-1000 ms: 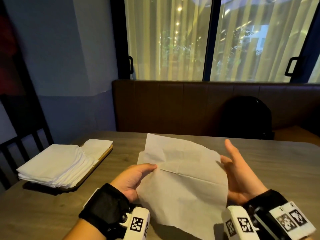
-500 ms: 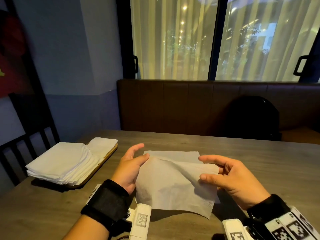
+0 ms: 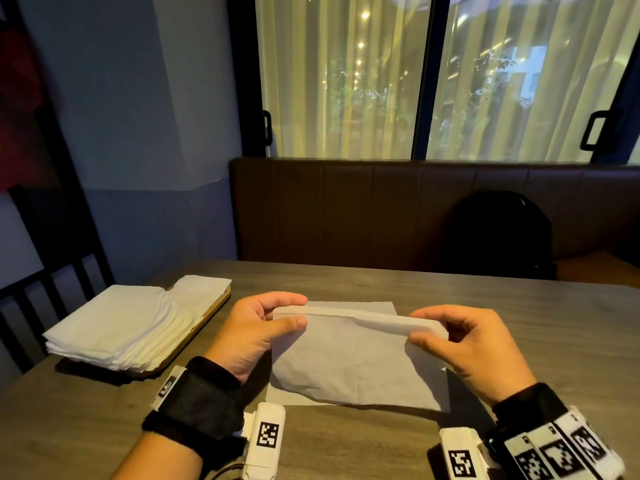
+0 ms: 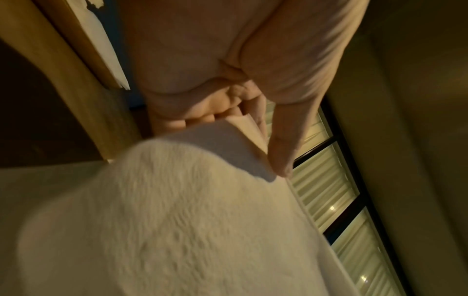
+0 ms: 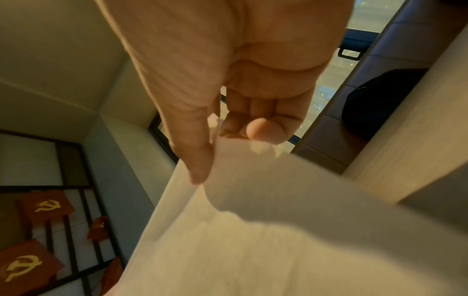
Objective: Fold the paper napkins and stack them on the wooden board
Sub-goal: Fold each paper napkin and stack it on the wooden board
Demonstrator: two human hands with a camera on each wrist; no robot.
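A white paper napkin (image 3: 353,362) lies doubled over on the table in front of me, its upper layer raised along the far edge. My left hand (image 3: 289,315) pinches the left end of that edge between thumb and fingers. At the right end my right hand (image 3: 420,329) pinches it the same way. The wrist views show the napkin (image 4: 177,220) (image 5: 266,220) close up under each thumb. At the left, a wooden board (image 3: 211,311) carries a stack of napkins (image 3: 114,323).
The wooden table (image 3: 519,306) reaches to a brown padded bench (image 3: 346,209) under curtained windows. A black bag (image 3: 498,233) sits on the bench at the right. A dark chair (image 3: 41,271) stands at the table's left corner.
The napkin was held up open a second ago. Both hands have brought it down and folded it over, and now pinch the two ends of its far edge.
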